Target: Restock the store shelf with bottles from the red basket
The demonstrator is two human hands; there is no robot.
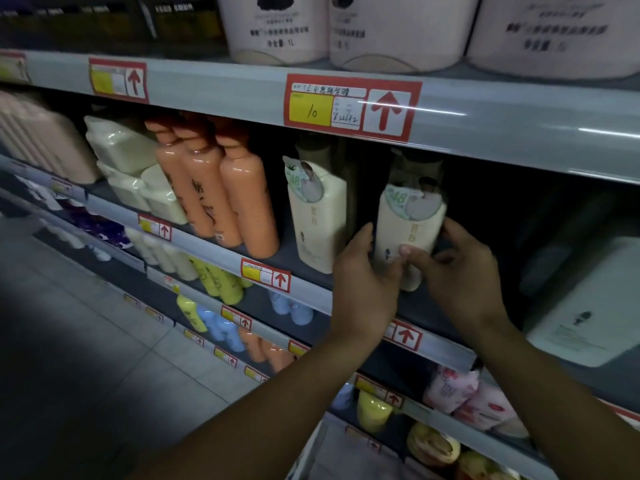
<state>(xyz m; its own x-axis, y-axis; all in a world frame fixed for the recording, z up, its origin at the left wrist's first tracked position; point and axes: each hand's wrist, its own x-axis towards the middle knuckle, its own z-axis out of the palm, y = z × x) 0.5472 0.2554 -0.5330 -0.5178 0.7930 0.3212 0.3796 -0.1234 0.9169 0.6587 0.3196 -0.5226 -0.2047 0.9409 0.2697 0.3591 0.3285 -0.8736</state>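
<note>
Both hands grasp one cream bottle [410, 233] at the front of the middle shelf [433, 317]. The left hand [363, 289] wraps the bottle's lower left side, fingers curled behind it and out of view. The right hand [460, 271] clasps the lower right side, its thumb laid across the front of the bottle near the base and its fingertips at the right edge. The bottle stands roughly upright, leaning slightly; whether its base touches the shelf cannot be told, since the hands cover it. It carries a round pale-green sticker printed "48" near the shoulder and a dark brownish cap. Just beside it on the left stands a matching cream bottle [317, 216] with the same sticker, apart from the held one by a narrow gap. Further left stand three orange bottles [221, 192] side by side, then stacked pale yellow packs [135, 168]. The shelf space right of the held bottle is dark. A red price tag [351, 105] with a yellow field marked "10" and an upward arrow sits on the rail of the upper shelf, directly above. Large pale tubs [277, 29] stand on that upper shelf. The red basket is out of view.
</note>
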